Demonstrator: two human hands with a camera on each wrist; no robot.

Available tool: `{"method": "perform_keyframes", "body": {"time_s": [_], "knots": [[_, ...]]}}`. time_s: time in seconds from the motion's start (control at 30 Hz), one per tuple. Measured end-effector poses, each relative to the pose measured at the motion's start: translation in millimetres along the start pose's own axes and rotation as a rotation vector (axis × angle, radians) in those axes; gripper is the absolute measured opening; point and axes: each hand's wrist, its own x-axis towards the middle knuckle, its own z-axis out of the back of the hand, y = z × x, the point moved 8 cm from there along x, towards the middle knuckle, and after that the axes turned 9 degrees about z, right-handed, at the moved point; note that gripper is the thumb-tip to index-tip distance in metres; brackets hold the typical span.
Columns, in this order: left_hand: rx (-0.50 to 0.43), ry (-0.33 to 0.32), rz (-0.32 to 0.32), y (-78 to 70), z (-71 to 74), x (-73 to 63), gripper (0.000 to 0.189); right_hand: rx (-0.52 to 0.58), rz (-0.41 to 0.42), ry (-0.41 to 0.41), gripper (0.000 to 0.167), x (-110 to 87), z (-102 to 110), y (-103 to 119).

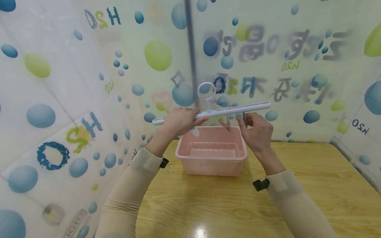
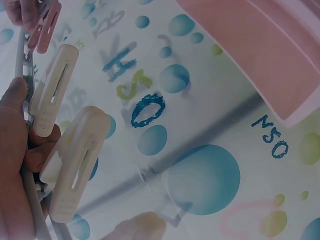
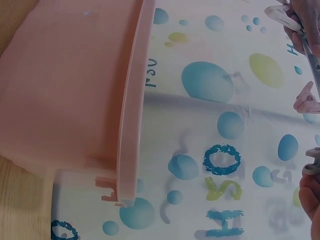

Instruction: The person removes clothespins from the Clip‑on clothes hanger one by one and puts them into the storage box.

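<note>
The left hand (image 1: 183,121) grips the hanger (image 1: 223,112), the right hand (image 1: 258,130) pinches a grey clip (image 1: 244,117) – its shape half hidden.

Passage I see — over the table (image 1: 315,165) right of the pink bin (image 1: 212,165), pink clip (image 2: 48,31) hanging into the gap under the white hanger (image 1: 242,108), curtain (image 1: 256,16) bounding the rear.

A small curtained booth: sheeting (image 1: 166,82), printed with blue and green bubbles and H2O lettering, walls in a wood-grain surface (image 1: 315,178) on the sides in view; what room lies beyond cannot be told
</note>
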Motion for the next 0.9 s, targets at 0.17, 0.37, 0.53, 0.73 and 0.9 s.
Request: {"method": "perform_keyframes", "body": {"time_s": [0.17, 0.37, 0.53, 0.73, 0.9], "knots": [[0.0, 0.013, 0.001, -0.2, -0.2, 0.0, 0.046, 0.051, -0.06, 0.006, 0.021, -0.6, -1.5, -4.8], [0.001, 0.022, -0.002, -1.0, -0.1, 0.0, 0.047, 0.126, -0.143, 0.03, 0.018, -3.5, -3.7, -12.5], [-0.01, 0.03, 0.002, -0.7, -0.1, -0.1, 0.046, 0.176, -0.175, 0.021, 0.017, -4.2, -3.0, -14.5], [-0.001, -0.01, -0.019, -1.0, 4.7, 0.1, 0.045, 0.257, -0.212, 0.002, 0.017, -3.4, -2.2, -18.2], [0.007, -0.039, -0.036, -0.8, 7.3, 0.1, 0.046, 0.335, -0.276, 0.031, 0.017, -5.3, -4.8, -23.2]]}}
